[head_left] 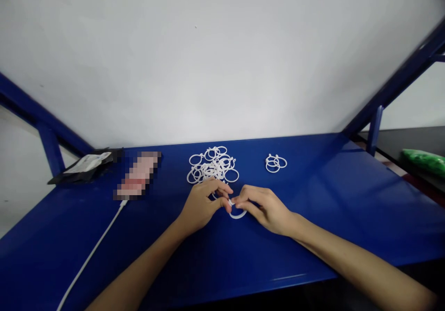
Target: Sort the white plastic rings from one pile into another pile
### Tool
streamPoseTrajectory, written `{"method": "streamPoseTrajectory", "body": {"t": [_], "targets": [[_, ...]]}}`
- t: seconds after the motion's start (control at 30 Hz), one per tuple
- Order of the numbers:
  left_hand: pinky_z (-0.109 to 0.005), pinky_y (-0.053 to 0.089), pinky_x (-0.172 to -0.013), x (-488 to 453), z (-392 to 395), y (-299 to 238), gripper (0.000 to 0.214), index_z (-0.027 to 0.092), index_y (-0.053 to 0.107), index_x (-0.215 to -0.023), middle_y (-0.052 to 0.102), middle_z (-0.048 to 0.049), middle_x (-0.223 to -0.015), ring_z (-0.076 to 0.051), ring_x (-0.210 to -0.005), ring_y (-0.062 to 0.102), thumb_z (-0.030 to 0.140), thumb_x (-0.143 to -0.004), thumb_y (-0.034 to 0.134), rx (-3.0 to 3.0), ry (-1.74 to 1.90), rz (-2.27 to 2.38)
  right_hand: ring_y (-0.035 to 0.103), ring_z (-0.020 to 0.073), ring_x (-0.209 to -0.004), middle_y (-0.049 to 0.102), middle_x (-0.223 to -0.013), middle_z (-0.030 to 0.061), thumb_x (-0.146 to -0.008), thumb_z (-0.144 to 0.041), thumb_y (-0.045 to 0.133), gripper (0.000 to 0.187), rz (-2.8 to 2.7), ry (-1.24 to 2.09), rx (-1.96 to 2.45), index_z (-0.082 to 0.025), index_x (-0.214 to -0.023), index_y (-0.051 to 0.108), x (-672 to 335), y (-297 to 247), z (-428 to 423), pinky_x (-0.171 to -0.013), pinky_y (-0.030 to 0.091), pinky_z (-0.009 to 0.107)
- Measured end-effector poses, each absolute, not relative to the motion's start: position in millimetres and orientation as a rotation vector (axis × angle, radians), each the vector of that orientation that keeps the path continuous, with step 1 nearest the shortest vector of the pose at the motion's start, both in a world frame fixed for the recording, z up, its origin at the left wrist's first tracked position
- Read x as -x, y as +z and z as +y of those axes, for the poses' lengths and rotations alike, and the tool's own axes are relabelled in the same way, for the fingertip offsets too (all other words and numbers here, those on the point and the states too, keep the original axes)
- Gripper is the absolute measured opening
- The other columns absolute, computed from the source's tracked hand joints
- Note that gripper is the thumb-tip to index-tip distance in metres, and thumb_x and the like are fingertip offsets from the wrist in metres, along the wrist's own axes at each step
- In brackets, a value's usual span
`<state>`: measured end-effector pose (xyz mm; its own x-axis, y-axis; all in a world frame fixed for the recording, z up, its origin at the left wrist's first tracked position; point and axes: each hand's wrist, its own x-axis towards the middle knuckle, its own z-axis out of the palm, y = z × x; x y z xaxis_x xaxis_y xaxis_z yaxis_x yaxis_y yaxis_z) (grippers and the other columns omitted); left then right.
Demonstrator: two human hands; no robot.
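My left hand (205,203) and my right hand (266,207) meet over the blue tabletop, their fingertips almost together. Between them is a white plastic ring (238,216), apparently a curtain ring, pinched at its top by both hands; its lower curve hangs out below the fingers. Part of another white ring (214,196) shows behind my left fingers, and I cannot tell whether it is linked to the first. Just beyond my left hand lies a heap of similar rings (212,167) with small eyelets. A few more rings (275,162) lie apart to the right.
On the left lies a blurred-out pink, phone-like object (137,176) with a white cable (93,250) running to the front edge. Dark packaging (90,165) sits at the far left. Blue metal struts (396,79) flank the table (333,199). A green bag (424,161) is visible at far right.
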<state>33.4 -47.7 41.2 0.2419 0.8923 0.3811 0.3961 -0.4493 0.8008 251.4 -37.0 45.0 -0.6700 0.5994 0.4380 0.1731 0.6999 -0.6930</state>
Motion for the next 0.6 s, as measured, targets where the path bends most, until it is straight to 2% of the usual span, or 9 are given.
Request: {"method": "streamPoseTrajectory", "body": {"t": [0.17, 0.27, 0.37, 0.47, 0.6], "targets": [[-0.028, 0.047, -0.069, -36, -48, 34, 0.015, 0.023, 0.070, -0.070, 0.069, 0.0032, -0.070, -0.015, -0.074, 0.061, 0.012, -0.081, 0.068, -2.150, 1.210, 1.174, 0.070, 0.0134, -0.082, 0.073, -0.092, 0.0045, -0.102, -0.023, 0.051, 0.016, -2.254, 0.882, 0.582, -0.018, -0.100, 0.067, -252, 43, -36, -0.074, 0.054, 0.025], [-0.030, 0.048, -0.070, -36, -46, 34, 0.011, 0.023, 0.070, -0.076, 0.069, 0.0017, -0.071, -0.017, -0.076, 0.059, 0.023, -0.086, 0.070, -2.238, 1.224, 1.196, 0.071, 0.0134, -0.084, 0.074, -0.094, 0.0038, -0.102, -0.025, 0.051, 0.017, -2.210, 0.834, 0.589, -0.020, -0.101, 0.067, -250, 44, -35, -0.075, 0.055, 0.025], [-0.034, 0.048, -0.078, -30, -41, 34, 0.013, 0.022, 0.069, -0.086, 0.069, 0.0006, -0.074, -0.020, -0.081, 0.059, 0.035, -0.085, 0.073, -2.390, 1.156, 1.279, 0.071, 0.0162, -0.093, 0.075, -0.102, 0.0050, -0.102, -0.028, 0.051, 0.018, -2.280, 0.683, 0.633, -0.021, -0.106, 0.067, -254, 43, -25, -0.082, 0.055, 0.029], [-0.037, 0.046, -0.084, -23, -38, 34, 0.013, 0.022, 0.069, -0.093, 0.070, -0.0006, -0.082, -0.021, -0.087, 0.059, 0.033, -0.088, 0.072, -2.542, 1.018, 1.371, 0.070, 0.0181, -0.085, 0.075, -0.101, 0.0055, -0.100, -0.034, 0.055, 0.019, -2.268, 0.501, 0.945, -0.021, -0.111, 0.065, -268, 42, -5, -0.076, 0.055, 0.032], [-0.038, 0.043, -0.085, -19, -38, 35, 0.010, 0.022, 0.069, -0.087, 0.068, -0.0011, -0.085, -0.022, -0.089, 0.056, 0.032, -0.089, 0.070, -2.664, 0.812, 1.410, 0.065, 0.0201, -0.082, 0.071, -0.092, 0.0047, -0.097, -0.033, 0.059, 0.014, -2.144, 0.180, 1.296, -0.022, -0.094, 0.068, -299, 42, 28, -0.075, 0.051, 0.034]]}}
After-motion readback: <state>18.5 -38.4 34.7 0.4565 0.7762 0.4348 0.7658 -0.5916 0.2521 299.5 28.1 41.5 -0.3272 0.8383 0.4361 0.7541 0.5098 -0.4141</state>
